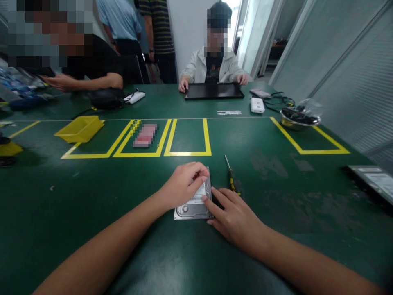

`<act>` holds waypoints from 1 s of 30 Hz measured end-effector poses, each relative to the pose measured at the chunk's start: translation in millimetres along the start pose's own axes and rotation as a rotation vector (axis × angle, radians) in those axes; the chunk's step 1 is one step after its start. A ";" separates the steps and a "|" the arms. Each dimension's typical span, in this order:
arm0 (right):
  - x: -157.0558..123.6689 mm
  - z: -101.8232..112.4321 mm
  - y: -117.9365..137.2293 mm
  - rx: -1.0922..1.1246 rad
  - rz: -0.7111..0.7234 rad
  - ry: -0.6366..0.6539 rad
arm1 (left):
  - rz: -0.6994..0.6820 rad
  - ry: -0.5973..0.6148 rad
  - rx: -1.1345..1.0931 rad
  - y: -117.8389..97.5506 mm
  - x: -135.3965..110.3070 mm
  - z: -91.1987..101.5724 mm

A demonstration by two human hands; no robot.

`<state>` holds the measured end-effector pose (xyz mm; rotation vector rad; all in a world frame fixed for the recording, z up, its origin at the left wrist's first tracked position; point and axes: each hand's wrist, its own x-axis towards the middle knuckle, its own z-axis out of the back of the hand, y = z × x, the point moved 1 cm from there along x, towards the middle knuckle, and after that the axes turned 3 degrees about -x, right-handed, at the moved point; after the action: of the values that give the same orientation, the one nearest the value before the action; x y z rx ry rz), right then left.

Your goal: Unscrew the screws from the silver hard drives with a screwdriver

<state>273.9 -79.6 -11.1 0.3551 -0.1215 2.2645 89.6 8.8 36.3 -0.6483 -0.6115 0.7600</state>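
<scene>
A silver hard drive [193, 207] lies flat on the green table [92, 196] right in front of me. My left hand [183, 184] rests on top of it, fingers curled over its far left part. My right hand [229, 213] lies at its right edge, fingertips touching the side of the drive. A small screwdriver [230, 175] with a yellow and black handle lies on the table just right of the drive, beside my right hand.
Yellow tape boxes [187, 139] mark the table beyond; one holds a pink item [145, 135]. A yellow tray [80, 128] sits left, a metal bowl [299, 118] right, a flat device [373, 180] at the far right edge. A seated person holds a black panel [214, 90] opposite; other people are at left.
</scene>
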 end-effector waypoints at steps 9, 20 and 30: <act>1.8 4.4 -1.3 0.042 -0.011 0.047 | -0.128 0.168 0.175 -0.1 4.0 -2.4; 0.7 4.9 -1.1 0.050 -0.025 0.080 | -0.131 0.236 0.206 5.6 6.9 -5.7; 1.9 6.6 -2.7 0.049 -0.013 0.079 | -0.134 0.355 0.249 2.6 12.6 -6.5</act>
<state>276.2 -77.8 -4.3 0.2906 -0.0229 2.2680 100.3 18.0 33.6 -0.4906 -0.2272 0.5664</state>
